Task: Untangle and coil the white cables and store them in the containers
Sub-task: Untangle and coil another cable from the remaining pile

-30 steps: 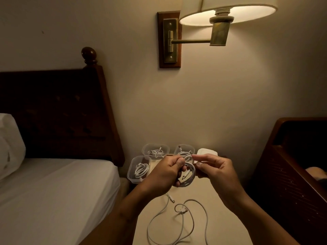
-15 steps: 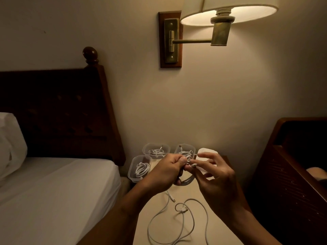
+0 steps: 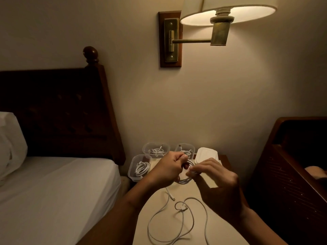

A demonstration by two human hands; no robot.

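head view: both hands (image 3: 194,171) grip coiled cable (image 3: 185,180)

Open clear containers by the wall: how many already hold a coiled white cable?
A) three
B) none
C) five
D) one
A: the back left container, the back right container and the front left container each hold a coiled cable.
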